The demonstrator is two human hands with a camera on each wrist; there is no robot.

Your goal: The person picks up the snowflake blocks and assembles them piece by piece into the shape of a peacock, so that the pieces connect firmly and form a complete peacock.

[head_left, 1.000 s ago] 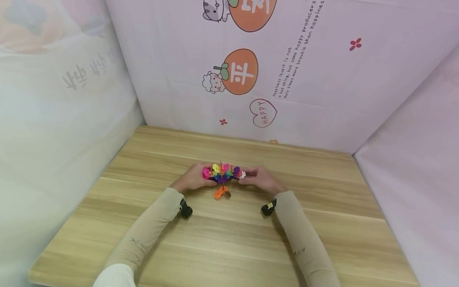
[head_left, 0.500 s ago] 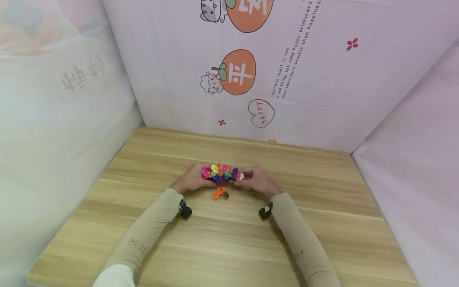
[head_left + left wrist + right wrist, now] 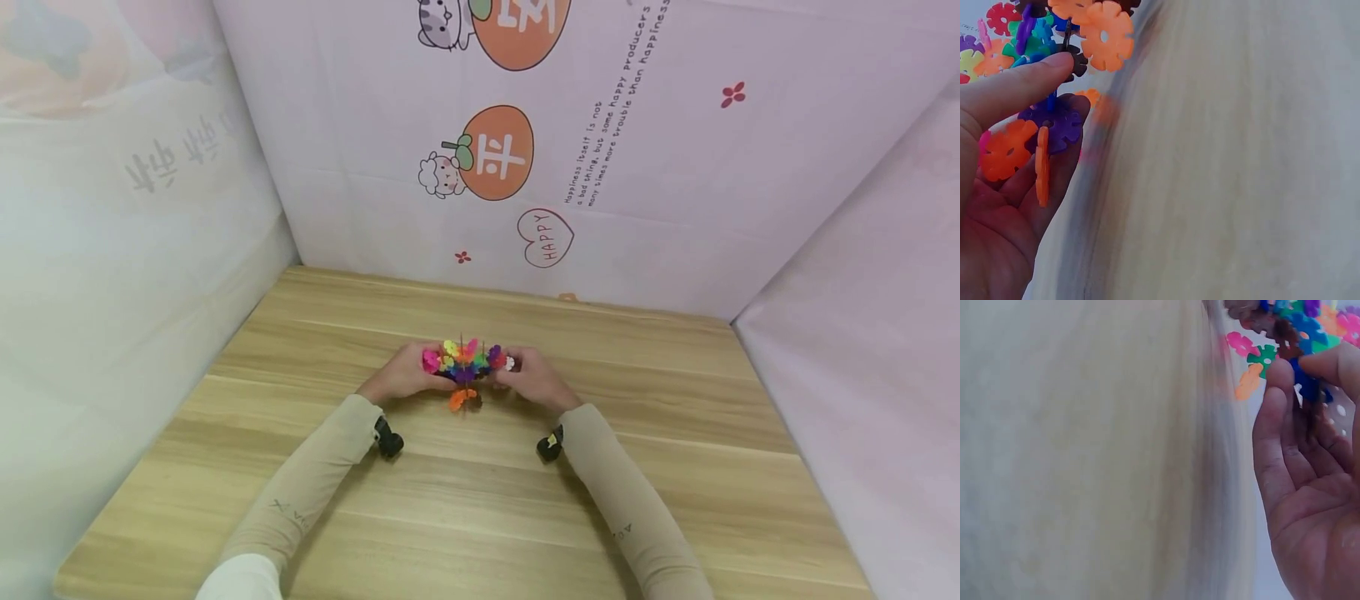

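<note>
A colourful assembly of interlocking snowflake discs (image 3: 465, 372) is held between both hands over the table. My left hand (image 3: 408, 371) grips its left side. In the left wrist view the thumb lies over a dark disc (image 3: 1077, 61), and the fingers reach under a purple disc (image 3: 1063, 130), with orange discs (image 3: 1007, 150) beside the palm. My right hand (image 3: 534, 379) holds the right side. The right wrist view has its thumb and fingertips pinching a blue disc (image 3: 1305, 381), below brown discs (image 3: 1285, 334). An orange disc (image 3: 461, 400) sticks out toward the near side.
The wooden table (image 3: 465, 517) extends around the hands. A printed white cloth (image 3: 637, 250) hangs behind it, and plain-looking cloth walls stand at left and right. Small black wrist cameras (image 3: 388, 442) sit on the sleeves.
My right hand has shifted slightly left, closer to my left hand, and its fingers have drawn in against the assembly. The assembly has turned slightly; the left hand has kept its hold.
</note>
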